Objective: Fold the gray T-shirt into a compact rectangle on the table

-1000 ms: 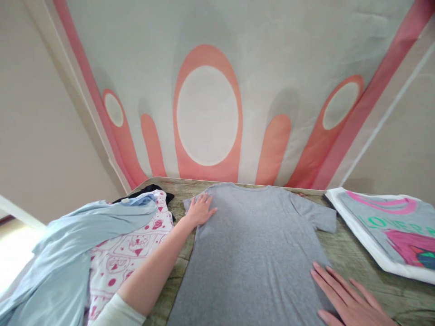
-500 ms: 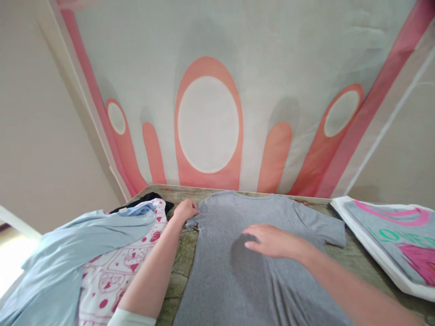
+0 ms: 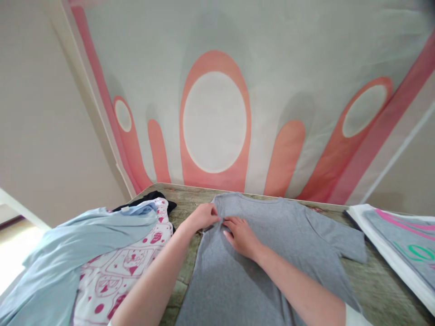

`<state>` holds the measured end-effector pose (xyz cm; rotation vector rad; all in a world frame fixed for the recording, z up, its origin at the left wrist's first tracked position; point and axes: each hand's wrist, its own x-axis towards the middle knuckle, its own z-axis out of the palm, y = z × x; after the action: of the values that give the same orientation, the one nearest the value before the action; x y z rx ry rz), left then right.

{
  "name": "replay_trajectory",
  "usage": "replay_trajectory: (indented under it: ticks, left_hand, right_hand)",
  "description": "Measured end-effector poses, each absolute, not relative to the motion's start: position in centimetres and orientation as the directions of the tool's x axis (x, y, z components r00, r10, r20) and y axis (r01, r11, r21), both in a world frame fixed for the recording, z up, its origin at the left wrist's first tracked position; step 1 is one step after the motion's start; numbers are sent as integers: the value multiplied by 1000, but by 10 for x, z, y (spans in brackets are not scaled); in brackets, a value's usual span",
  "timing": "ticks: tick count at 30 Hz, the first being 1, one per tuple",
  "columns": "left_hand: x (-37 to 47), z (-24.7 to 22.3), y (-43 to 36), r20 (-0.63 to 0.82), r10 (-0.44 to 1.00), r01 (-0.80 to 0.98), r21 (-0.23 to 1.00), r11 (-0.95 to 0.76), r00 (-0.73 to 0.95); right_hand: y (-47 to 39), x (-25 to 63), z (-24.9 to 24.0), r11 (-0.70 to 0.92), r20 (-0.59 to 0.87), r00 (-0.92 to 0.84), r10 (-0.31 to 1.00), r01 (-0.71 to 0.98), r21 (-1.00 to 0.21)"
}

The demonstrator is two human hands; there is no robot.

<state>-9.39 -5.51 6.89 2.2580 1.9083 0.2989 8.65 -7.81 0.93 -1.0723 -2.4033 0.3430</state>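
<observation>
Our left hand (image 3: 203, 216) has its fingers curled, pinching the grey cloth at the left shoulder of the shirt (image 3: 272, 253), where the sleeve has been drawn in. Our right hand (image 3: 240, 234) lies just beside it, palm down, fingers loosely spread and flat on the cloth, their tips almost touching the left hand's; it presses rather than grips.

The shirt is plain heather grey, short-sleeved, with a round neck pointing away from us. It lies face-flat on the surface (image 3: 377, 290), smooth over the chest with a few soft creases near our hands. Its right sleeve (image 3: 343, 240) is spread out toward the right; the left sleeve is folded or bunched under our fingers, and we cannot tell exactly how. The hem runs out of view below.

On the left, the shirt's edge runs near a heap of clothes: a white one with pink print (image 3: 125, 267), a light blue one (image 3: 68, 253) over it and a black one (image 3: 149, 199) behind, with a narrow strip of bare wood-grain between. On the right there is more bare surface past the sleeve, then a folded white shirt with a pink and green print (image 3: 404, 249) at the edge. Beyond the collar, the far edge meets a hanging cloth (image 3: 217, 113) with pink and white ovals.
</observation>
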Motion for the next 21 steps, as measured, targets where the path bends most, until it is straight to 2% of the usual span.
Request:
replay_trajectory:
  ticks: [2,4,6,8,10,15,21]
  left_hand:
    - [-107,72,-49,117,989,943,310,-124,91]
    - [-120,72,-45,159,987,951,307,-25,-26]
    - [-129,71,-44,84,994,954,296,40,-68]
    - [-133,67,-44,-32,999,946,322,45,-37]
    - [-132,63,-45,-87,996,934,356,31,0]
    - [-134,56,-39,-3,999,918,396,33,-35]
    - [-164,52,-17,147,961,904,398,158,-233]
  right_hand:
    - [-79,87,9,663,314,-585,748,632,-401]
    - [-80,88,11,666,310,-591,744,629,-400]
    - [-81,88,14,668,308,-595,742,625,-404]
    - [-81,89,15,666,305,-594,744,625,-407]
    - [-82,89,16,668,305,-596,743,623,-408]
    - [-82,90,16,675,306,-605,735,614,-409]
    - [-81,89,13,682,321,-604,730,612,-400]
